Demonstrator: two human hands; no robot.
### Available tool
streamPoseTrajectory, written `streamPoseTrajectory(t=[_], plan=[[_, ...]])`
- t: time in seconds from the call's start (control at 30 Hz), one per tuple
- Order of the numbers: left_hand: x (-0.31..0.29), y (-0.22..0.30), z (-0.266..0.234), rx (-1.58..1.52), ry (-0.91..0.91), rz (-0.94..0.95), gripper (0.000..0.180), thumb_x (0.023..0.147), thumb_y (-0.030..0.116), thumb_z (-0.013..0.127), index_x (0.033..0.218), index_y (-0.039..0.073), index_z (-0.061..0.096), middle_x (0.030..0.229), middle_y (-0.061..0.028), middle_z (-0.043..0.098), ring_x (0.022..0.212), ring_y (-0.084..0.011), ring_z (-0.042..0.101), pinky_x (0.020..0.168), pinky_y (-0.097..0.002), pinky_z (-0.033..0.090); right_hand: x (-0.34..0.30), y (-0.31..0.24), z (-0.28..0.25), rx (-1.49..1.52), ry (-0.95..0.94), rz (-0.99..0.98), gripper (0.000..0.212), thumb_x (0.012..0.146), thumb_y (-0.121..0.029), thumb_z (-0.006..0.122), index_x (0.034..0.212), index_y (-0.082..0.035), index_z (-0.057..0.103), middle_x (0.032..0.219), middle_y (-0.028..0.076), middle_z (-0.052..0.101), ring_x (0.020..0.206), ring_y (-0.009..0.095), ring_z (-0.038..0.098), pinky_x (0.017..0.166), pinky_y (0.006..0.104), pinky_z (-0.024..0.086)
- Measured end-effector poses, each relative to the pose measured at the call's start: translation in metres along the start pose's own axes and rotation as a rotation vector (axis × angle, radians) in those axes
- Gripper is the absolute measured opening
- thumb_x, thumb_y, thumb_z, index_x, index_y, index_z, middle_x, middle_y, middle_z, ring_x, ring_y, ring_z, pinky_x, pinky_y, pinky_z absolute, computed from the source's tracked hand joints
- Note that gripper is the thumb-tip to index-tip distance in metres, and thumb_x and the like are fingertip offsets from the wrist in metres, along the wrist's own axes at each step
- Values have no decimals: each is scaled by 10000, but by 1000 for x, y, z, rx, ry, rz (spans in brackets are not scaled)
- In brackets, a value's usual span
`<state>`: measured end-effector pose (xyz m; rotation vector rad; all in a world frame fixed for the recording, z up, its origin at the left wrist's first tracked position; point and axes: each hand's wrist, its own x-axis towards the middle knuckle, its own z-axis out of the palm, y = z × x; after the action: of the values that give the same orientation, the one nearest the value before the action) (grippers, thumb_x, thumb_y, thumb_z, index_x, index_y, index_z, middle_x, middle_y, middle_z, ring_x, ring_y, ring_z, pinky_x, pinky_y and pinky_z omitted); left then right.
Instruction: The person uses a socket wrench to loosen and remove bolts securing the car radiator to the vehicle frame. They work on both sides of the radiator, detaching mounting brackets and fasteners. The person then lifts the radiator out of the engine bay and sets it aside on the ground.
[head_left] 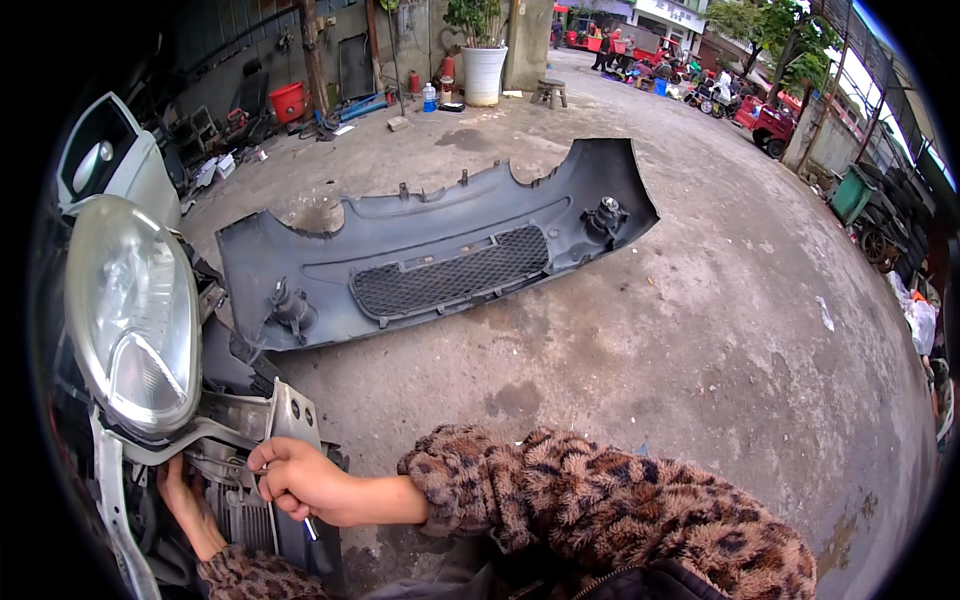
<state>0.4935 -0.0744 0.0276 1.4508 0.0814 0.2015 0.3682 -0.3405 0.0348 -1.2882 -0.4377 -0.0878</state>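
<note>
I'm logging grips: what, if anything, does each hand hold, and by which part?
Right hand: a tool, gripped above its shiny end. Left hand: partly hidden; cannot tell.

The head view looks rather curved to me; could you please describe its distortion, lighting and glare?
In the head view, fisheye distortion bends the scene toward a black rim; in the head view, daylight looks soft, with no hard-edged shadows on the open ground; in the head view, pale glints show on the headlight, while gaps around the left hand are dim.

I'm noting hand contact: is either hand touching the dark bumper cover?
No, the left hand and right hand are near the headlight, apart from the bumper cover.
</note>
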Motion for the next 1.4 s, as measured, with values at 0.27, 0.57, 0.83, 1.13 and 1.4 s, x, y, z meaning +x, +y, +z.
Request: streamPoseTrajectory(t=[0.27, 0.57, 0.83, 1.13, 1.4], plan=[[7, -3, -15, -12, -14, -22, 462, 832, 265, 678, 1246, 96, 564, 1220, -34, 574, 1135, -183, 492, 938, -408, 330, -6, -12, 4, -759, -138, -299, 347, 754, 30, 559, 1094, -15, 507, 837, 142, 569, 669, 219, 567, 539, 373, 447], [-4, 8, -9, 46, 45, -10, 470, 826, 273, 667, 1251, 101, 562, 1224, -28, 567, 1135, -175, 488, 925, -406, 319, 9, 1, 9, 436, 129, 280, 355, 767, 22, 499, 1120, 31, 457, 779, 58, 562, 510, 108, 437, 436, 277, 335], [5, -3, -14, -58, -59, -17, 422, 854, 271, 649, 1234, 103, 570, 1206, -45, 584, 1113, -178, 520, 921, -378, 369, -5, -3, 5, -954, -54, -587, 273, 762, -45, 593, 1018, -11, 504, 767, 103, 528, 570, 247, 555, 473, 372, 422], [0, 0, 0, -21, -25, -28, 433, 858, 293, 661, 1239, 108, 568, 1222, -26, 580, 1121, -167, 513, 905, -370, 366, 0, -18, 3, 304, 46, 182, 216, 755, -1, 502, 970, 9, 493, 762, 122, 572, 487, 202, 498, 438, 339, 391], [1, -2, -5, 19, -27, 13, 429, 832, 278, 690, 1212, 112, 580, 1180, 2, 580, 1084, -141, 511, 893, -365, 347, 1, 13, 19, -422, 73, -387, 189, 773, -58, 554, 950, -11, 507, 725, 144, 529, 524, 258, 545, 490, 428, 445]])
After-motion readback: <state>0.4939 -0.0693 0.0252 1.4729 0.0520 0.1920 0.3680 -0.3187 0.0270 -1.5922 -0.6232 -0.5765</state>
